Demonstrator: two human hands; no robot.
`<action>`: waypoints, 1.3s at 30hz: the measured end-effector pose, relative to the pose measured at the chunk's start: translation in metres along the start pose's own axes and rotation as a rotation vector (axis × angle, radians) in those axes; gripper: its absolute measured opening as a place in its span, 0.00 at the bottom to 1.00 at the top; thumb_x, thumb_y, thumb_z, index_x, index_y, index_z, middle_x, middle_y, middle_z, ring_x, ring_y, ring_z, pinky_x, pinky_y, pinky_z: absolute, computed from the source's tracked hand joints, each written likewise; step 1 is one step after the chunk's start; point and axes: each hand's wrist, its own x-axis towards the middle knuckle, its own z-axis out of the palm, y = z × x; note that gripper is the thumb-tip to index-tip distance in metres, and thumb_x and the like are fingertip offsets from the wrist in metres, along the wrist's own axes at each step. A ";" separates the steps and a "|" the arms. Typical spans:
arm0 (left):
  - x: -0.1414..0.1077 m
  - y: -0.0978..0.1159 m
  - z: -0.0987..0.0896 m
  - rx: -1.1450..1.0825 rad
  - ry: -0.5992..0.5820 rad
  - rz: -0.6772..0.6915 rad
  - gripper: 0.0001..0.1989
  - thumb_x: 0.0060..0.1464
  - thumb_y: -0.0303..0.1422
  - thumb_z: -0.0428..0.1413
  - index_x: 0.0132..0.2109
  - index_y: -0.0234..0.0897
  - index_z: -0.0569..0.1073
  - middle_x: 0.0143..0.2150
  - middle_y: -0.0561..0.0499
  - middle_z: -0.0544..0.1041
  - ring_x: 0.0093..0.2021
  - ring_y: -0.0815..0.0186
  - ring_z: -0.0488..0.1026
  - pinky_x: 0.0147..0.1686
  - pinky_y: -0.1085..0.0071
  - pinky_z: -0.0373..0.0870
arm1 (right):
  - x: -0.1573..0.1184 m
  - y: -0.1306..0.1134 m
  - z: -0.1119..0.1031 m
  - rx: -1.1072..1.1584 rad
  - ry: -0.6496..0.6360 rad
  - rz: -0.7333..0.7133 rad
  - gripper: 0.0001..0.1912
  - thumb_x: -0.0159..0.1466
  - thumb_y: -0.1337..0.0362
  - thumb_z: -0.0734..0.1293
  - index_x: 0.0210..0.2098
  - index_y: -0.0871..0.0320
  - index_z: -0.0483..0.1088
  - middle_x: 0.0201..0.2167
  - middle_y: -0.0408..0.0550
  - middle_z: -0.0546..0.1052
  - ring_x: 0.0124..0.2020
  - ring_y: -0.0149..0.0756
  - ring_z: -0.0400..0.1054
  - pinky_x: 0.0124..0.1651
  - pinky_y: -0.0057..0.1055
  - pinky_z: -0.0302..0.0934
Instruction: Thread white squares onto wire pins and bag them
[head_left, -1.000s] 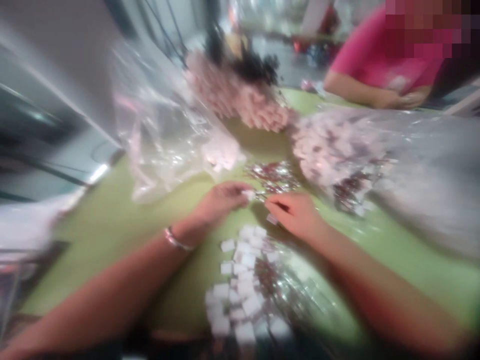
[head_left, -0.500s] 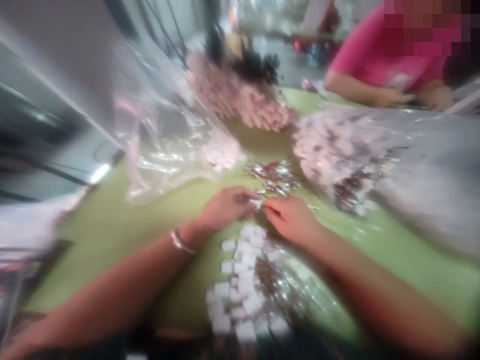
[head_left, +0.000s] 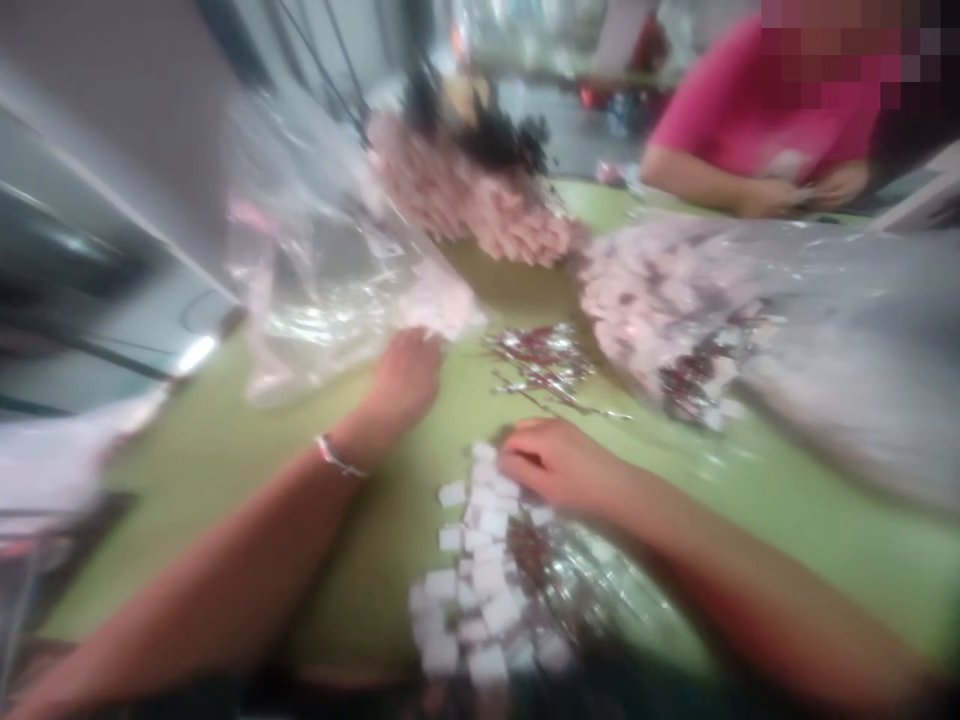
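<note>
My left hand [head_left: 407, 378] is at the near edge of a small pile of pale pink-white pieces [head_left: 442, 298] by a clear plastic bag [head_left: 300, 330]. Its fingertips are blurred and partly hidden there. Curled together, the fingers of my right hand [head_left: 555, 462] touch down at the top end of a heap of small white squares [head_left: 489, 575]. Whatever they pinch is hidden. Beyond that hand lies a loose bunch of thin silvery and dark red strips [head_left: 544, 358]. More such strips [head_left: 592, 570] lie in clear plastic beside the white squares.
Bundles of pale pink pieces [head_left: 517, 215] with dark tops stand at the back of the green table [head_left: 352, 560]. On the right, a large plastic bag [head_left: 847, 340] holds many pale pieces [head_left: 652, 280]. A co-worker in a pink shirt [head_left: 720, 110] works across the table.
My left hand has moved away from my right, up and left to the pale pile. The right hand has come down to the white squares. The small white piece between them is out of sight.
</note>
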 end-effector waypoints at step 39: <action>-0.018 0.018 -0.005 -1.079 -0.002 -0.478 0.15 0.47 0.40 0.64 0.40 0.35 0.80 0.30 0.50 0.77 0.26 0.71 0.68 0.29 0.73 0.65 | 0.011 0.043 -0.019 -0.320 0.457 0.286 0.08 0.62 0.63 0.63 0.33 0.56 0.74 0.36 0.48 0.76 0.33 0.35 0.67 0.33 0.31 0.55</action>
